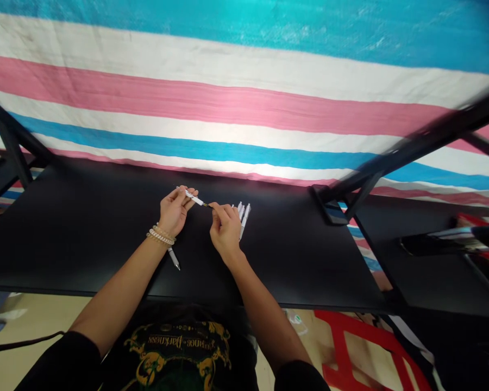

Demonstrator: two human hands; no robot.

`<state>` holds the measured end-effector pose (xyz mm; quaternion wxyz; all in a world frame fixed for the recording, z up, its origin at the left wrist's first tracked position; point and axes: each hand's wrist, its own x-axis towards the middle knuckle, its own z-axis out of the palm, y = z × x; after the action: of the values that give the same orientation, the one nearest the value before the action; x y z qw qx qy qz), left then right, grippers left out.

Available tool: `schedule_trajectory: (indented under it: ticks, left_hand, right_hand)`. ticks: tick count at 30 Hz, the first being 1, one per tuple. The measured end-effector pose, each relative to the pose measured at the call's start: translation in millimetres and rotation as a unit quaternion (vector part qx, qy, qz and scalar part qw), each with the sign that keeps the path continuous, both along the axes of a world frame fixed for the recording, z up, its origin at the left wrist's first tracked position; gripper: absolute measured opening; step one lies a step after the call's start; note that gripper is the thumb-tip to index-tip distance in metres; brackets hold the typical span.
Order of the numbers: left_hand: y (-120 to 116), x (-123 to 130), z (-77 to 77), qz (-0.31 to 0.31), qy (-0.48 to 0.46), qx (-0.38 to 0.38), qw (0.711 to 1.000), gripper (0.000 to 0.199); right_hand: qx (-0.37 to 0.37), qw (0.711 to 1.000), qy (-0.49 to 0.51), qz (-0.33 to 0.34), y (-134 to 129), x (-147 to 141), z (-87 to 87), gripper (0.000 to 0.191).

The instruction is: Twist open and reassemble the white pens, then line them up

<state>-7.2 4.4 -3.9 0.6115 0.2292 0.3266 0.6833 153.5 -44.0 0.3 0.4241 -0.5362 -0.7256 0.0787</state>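
Above the black table, my left hand [175, 212] pinches a white pen barrel [194, 197] between thumb and fingers. A beaded bracelet is round that wrist. My right hand [225, 227] has its fingers closed on a thin dark refill [207, 205] at the barrel's right end. The refill's far part is hidden by those fingers. Several white pens [245, 220] lie side by side just right of my right hand, partly covered by it. One more white pen [174, 259] lies below my left wrist, its tip pointing toward the front edge.
The black table [293, 260] stretches to both sides. A striped blue, white and pink sheet [228, 108] hangs behind it. Black metal frames [361, 163] stand at left and right. At the lower right is a red stool [344, 347]; another table with blurred items is further right.
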Motion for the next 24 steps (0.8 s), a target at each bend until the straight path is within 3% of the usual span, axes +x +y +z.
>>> schedule_trajectory:
  ticks: [5,10,15,24]
  left_hand:
    - [-5,9,2.4,-0.014,0.029,0.004,0.999,0.023]
    - [-4,8,3.0,-0.014,0.026,0.003,1.0,0.024]
    - [-2,4,2.8,-0.008,0.023,-0.002,1.0,0.023]
    - [-1,4,1.7,0.008,0.032,-0.008,0.999,0.027]
  right_hand:
    - [-0.009,1.0,-0.006,0.011,-2,-9,-3.3,0.035]
    - [0.03,0.997,0.055,0.039,-3,-14,-2.0,0.041]
    - [-0.056,0.986,0.148,0.045,-3,-10,-2.0,0.038]
    - [-0.091,0.975,0.194,0.052,-3,-7,1.5,0.031]
